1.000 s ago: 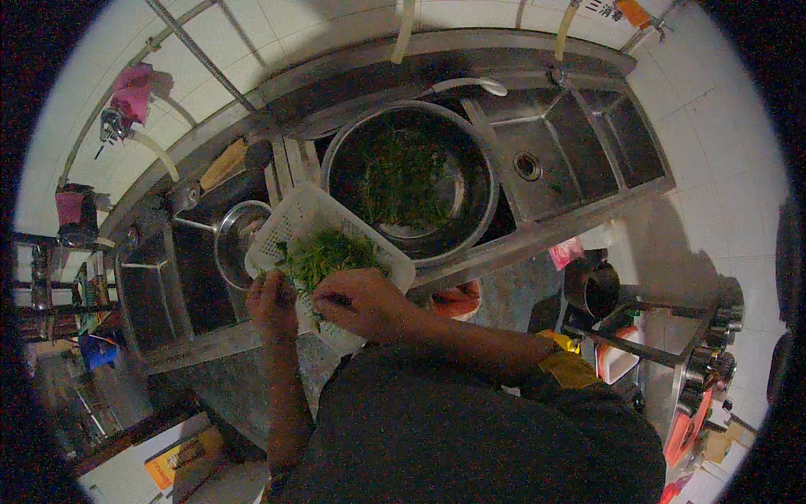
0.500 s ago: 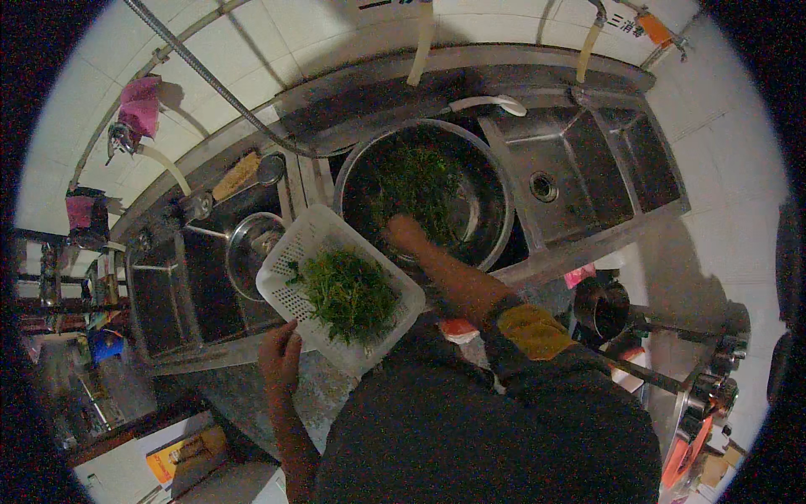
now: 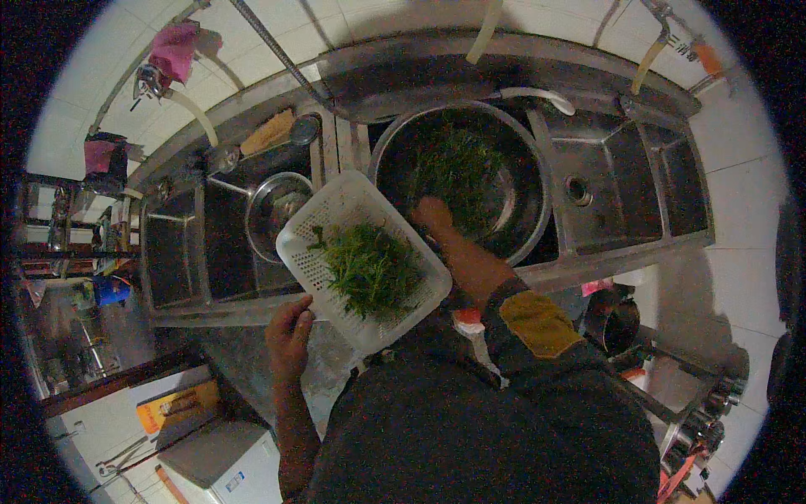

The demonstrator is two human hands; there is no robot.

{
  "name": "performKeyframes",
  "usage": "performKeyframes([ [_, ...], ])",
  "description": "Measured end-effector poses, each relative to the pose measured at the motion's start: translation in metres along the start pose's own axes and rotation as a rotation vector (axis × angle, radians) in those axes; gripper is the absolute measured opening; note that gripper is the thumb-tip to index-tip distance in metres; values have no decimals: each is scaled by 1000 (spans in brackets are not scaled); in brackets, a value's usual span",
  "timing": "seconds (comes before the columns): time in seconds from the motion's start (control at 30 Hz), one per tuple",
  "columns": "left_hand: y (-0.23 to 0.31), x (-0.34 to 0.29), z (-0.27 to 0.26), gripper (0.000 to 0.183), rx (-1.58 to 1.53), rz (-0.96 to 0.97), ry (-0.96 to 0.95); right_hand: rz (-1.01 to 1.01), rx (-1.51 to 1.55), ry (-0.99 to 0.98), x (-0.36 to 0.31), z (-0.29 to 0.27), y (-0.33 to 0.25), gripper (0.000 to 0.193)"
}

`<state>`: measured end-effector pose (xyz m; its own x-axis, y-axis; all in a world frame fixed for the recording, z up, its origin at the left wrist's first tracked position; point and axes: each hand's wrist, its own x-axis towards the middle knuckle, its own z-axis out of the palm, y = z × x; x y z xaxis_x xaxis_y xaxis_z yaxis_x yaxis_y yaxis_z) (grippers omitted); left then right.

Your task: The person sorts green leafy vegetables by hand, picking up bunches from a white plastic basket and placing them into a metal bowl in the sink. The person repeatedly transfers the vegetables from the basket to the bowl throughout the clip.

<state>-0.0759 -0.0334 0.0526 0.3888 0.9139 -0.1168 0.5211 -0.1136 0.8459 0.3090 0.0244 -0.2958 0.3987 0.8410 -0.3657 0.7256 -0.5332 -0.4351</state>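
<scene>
A white perforated plastic basket [image 3: 304, 250] tilts in front of me at the near edge of the sinks, with a heap of leafy greens [image 3: 374, 269] inside. My left hand [image 3: 290, 332] is closed on its lower left rim. Just past the basket, my right hand [image 3: 434, 216] reaches over the near left side of a large round metal basin [image 3: 537, 214]. More greens [image 3: 462, 164] lie in that basin, right beside the hand. The right fingers are hidden in the dim light, so their grip does not show.
A steel colander-like bowl [image 3: 273, 206] sits in the left sink. A brush [image 3: 267, 130] lies on the ledge behind it. To the right are sink bowls with a drain [image 3: 579, 190] and a white spray handle [image 3: 546, 99]. A dark pot [image 3: 610, 323] stands low at the right.
The whole view has shifted, so sinks, basket and basin appear farther right and the sinks higher. Both hands keep nearly the same places relative to basket and basin.
</scene>
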Motion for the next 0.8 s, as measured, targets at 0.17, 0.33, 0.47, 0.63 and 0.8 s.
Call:
performKeyframes([
  [0.17,-6,-16,-15,29,-84,-55,-2,-422,-435,-33,21,14,16,36],
  [0.33,-21,-14,-12,30,-252,-145,51,-234,180,193,-50,-44,15,39],
  [0.47,-23,-4,-5,31,-266,-13,21,-126,206,131,-76,-89,7,38],
  [0.63,-20,-1,-2,34,-277,-40,7,248,902,149,-96,-105,21,37],
  [0.8,-25,3,14,35,-417,-120,42,251,1265,161,-156,-143,20,46],
])
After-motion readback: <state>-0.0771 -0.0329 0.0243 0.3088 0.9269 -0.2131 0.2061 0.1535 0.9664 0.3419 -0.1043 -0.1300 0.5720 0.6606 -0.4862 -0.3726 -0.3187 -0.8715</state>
